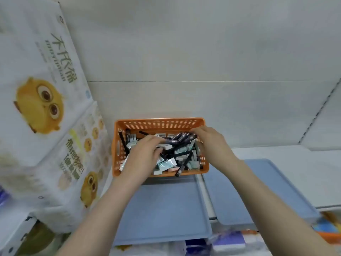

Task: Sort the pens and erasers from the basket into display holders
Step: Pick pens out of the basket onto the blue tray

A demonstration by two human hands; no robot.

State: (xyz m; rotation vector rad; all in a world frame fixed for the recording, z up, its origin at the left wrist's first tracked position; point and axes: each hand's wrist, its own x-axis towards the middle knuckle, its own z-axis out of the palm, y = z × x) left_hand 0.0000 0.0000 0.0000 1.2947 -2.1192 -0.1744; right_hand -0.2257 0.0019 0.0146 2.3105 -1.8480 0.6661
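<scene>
Fingers (pixel 196 130) of the right hand (pixel 210 139) are wrapped round a bunch of dark pens (pixel 181 138) at the basket's (pixel 158 121) far right corner. The left hand (pixel 145 154) curls into the pile, can't tell if it's got anything. Pens look light, stiff and slick, so grab mid-barrel. Small blocky erasers (pixel 166 163) are tangled underneath. Two blue trays (pixel 162 209) sit just in front of the basket, and printed packs (pixel 36 108) crowd its left.
</scene>
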